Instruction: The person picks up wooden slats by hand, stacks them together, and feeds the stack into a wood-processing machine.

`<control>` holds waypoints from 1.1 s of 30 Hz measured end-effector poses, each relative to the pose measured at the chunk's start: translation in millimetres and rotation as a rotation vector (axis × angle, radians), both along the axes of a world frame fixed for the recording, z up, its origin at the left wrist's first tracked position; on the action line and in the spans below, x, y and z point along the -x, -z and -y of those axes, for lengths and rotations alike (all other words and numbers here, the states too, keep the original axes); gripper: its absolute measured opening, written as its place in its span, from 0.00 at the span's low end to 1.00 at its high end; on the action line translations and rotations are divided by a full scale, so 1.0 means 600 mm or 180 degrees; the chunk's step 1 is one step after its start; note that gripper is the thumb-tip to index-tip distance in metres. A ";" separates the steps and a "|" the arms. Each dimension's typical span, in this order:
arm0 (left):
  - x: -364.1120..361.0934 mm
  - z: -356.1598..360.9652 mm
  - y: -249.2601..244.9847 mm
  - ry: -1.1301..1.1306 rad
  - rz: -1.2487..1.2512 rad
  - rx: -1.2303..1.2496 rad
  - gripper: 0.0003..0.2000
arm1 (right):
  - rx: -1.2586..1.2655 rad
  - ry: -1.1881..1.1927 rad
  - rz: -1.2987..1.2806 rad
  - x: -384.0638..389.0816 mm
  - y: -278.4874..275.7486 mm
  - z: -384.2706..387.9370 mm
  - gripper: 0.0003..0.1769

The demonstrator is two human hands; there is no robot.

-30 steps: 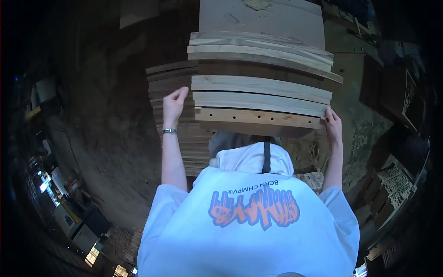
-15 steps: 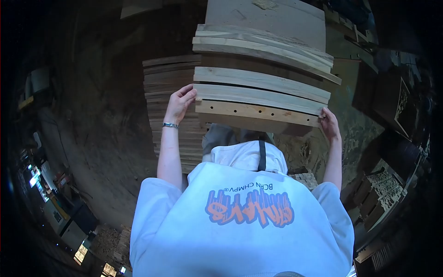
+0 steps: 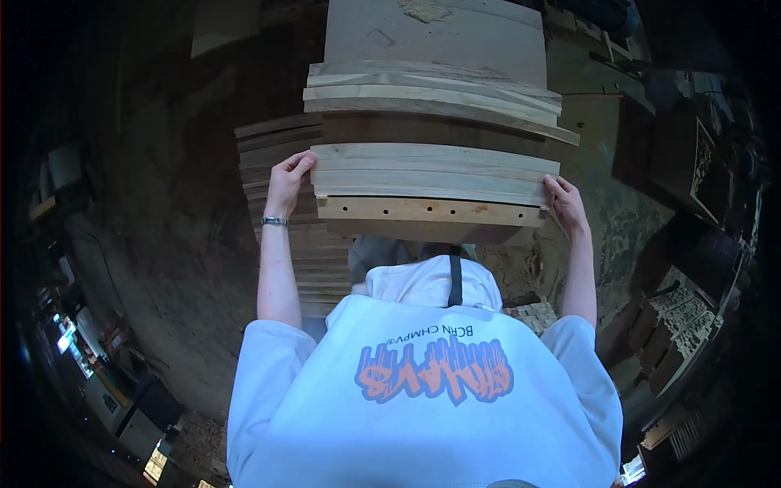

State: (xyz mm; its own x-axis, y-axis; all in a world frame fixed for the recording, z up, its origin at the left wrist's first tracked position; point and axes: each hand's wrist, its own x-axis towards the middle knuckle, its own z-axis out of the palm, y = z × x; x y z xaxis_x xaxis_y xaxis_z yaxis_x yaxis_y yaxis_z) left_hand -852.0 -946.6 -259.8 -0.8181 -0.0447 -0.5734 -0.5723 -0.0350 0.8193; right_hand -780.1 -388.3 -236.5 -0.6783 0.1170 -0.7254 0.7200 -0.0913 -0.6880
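Note:
Two pale wooden boards [image 3: 431,172] lie side by side across the near part of the bench, their long edges close together. My left hand [image 3: 290,175] pinches their left ends between thumb and fingers. At the right ends, my right hand [image 3: 563,198] has its thumb and fingers closed on the boards. Just in front of my body, along the boards' near side, runs a wooden strip with several dark holes [image 3: 429,209]. Farther off, a group of pale boards [image 3: 431,93] lies across the bench surface [image 3: 435,45].
A tall stack of boards [image 3: 281,191] stands left of the bench, below its top. Stacked wood pieces [image 3: 671,325] are at the right. A brown panel [image 3: 598,122] stands beside the bench's right side. Wood shavings [image 3: 425,10] lie at the bench's far end.
The gap between the two near boards has closed, and both hands have moved with them. My right hand is now higher on the board ends. The whole view has shifted slightly.

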 end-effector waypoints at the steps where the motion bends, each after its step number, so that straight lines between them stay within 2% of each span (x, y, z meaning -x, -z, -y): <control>1: 0.005 0.004 0.000 0.0118 0.0085 -0.0171 0.19 | 0.0000 -0.0098 0.0037 0.000 -0.003 -0.003 0.25; 3: 0.020 0.006 -0.006 0.0225 0.0149 -0.0351 0.20 | -0.0013 -0.0209 0.0051 0.009 -0.018 -0.007 0.27; 5: 0.042 0.012 -0.010 0.0643 0.0295 -0.0494 0.21 | -0.0347 -0.0622 0.0509 0.026 -0.025 -0.009 0.30; 6: 0.057 0.011 -0.009 0.0635 0.0275 -0.0482 0.21 | -0.0340 -0.0630 0.0487 0.039 -0.020 -0.014 0.30; 8: 0.098 0.007 0.000 0.0352 0.0524 -0.0277 0.22 | 0.0017 0.0011 0.0087 0.081 -0.003 -0.032 0.28; 9: 0.113 -0.005 0.009 -0.0065 0.0002 -0.0414 0.21 | -0.0338 0.0368 -0.0087 0.107 0.004 -0.034 0.28; 10: 0.128 -0.011 0.014 -0.0074 0.0000 -0.0400 0.21 | -0.0390 0.0739 -0.0354 0.131 0.010 -0.035 0.27; 13: 0.148 -0.025 0.014 -0.0188 -0.0204 -0.0408 0.19 | -0.0284 0.0272 -0.0598 0.175 0.007 -0.048 0.27; 14: 0.141 -0.028 0.010 -0.0192 -0.0219 -0.0393 0.19 | -0.0418 -0.0252 -0.0427 0.183 0.004 -0.058 0.28; 15: 0.131 -0.028 0.006 -0.0123 -0.0172 -0.0136 0.19 | -0.0549 -0.0763 -0.0252 0.188 0.001 -0.067 0.29; 16: 0.120 -0.028 0.003 -0.0054 -0.0119 0.0120 0.19 | -0.0530 -0.0753 -0.0258 0.191 -0.004 -0.076 0.29; 17: 0.105 -0.033 0.003 -0.0061 -0.0205 0.0275 0.19 | -0.0645 -0.1103 -0.0136 0.189 -0.013 -0.084 0.28; 18: 0.092 -0.036 0.001 0.0169 -0.0385 0.0906 0.19 | -0.0759 -0.1463 -0.0013 0.187 -0.019 -0.091 0.28; 20: 0.066 -0.044 -0.013 0.0216 -0.0369 0.1098 0.19 | -0.0664 -0.1674 -0.0029 0.187 -0.025 -0.091 0.28; 23: 0.048 -0.041 -0.019 0.0187 -0.0416 0.1152 0.19 | -0.0779 -0.2394 -0.0162 0.199 -0.054 -0.068 0.30; 26: 0.036 -0.036 -0.018 0.0161 -0.0420 0.0958 0.20 | -0.0497 -0.2230 0.0310 0.212 -0.068 -0.056 0.31; 31: 0.035 -0.022 -0.013 0.0226 -0.0250 0.0769 0.20 | -0.0225 -0.1904 0.0304 0.199 -0.024 -0.081 0.30; 33: 0.040 -0.025 -0.014 0.0472 -0.0284 0.1170 0.20 | -0.0162 -0.1730 0.0329 0.200 -0.027 -0.081 0.30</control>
